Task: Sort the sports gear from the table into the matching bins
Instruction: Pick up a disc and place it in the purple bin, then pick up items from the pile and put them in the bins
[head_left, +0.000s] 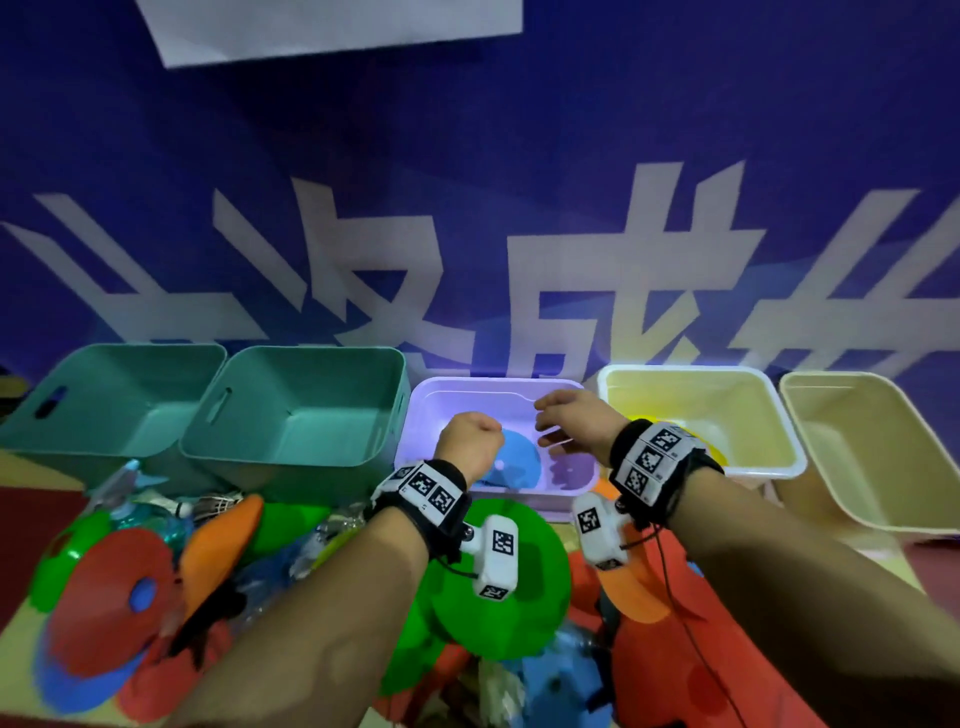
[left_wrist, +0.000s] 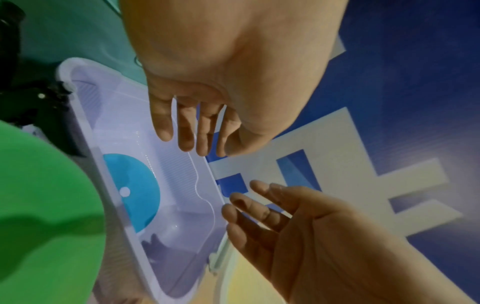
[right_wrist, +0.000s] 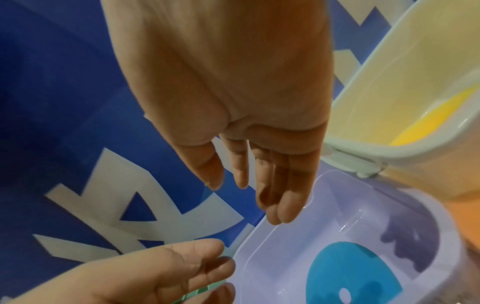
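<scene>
From the head camera, five bins stand in a row at the back of the desk (head_left: 878, 558): two teal bins (head_left: 291, 410) at 10 and 11 o'clock, a lilac bin (head_left: 467, 395) at 12, and two cream bins (head_left: 696, 405) at 1 and 2. Both hands hover over the lilac bin. The left hand (head_left: 470, 441) looks knuckled from behind here; the right hand (head_left: 576, 423) is spread, fingers pointing toward 9 o'clock, holding nothing. A blue disc (head_left: 519, 460) lies flat on the lilac bin's floor, partly hidden by the left hand. A sliver of yellow disc (head_left: 719, 453) shows in the nearer cream bin, behind the right wrist. On the desk from 6 to 9 o'clock lies a heap of gear: a green disc (head_left: 535, 597) under the wrists, a red disc (head_left: 109, 597), an orange disc (head_left: 218, 551) and some shuttlecocks (head_left: 208, 504).

The left wrist camera shows the left hand (left_wrist: 233, 72) released, fingers (left_wrist: 187, 127) straight and slightly parted above the lilac bin (left_wrist: 85, 131), empty. The blue disc (left_wrist: 135, 191) rests at the bin's near end, at 8 o'clock. The right hand (left_wrist: 298, 226) reaches in from 5 o'clock, fingers loose.

The right wrist camera shows the right hand (right_wrist: 233, 92) released, fingers (right_wrist: 280, 189) extended over the lilac bin's (right_wrist: 259, 236) rim. The blue disc (right_wrist: 350, 273) lies at 5 o'clock, the cream bin (right_wrist: 389, 102) with its yellow disc (right_wrist: 441, 115) at 2 o'clock. The left hand (right_wrist: 155, 273) shows at 7 o'clock, loosely curled, empty.
</scene>
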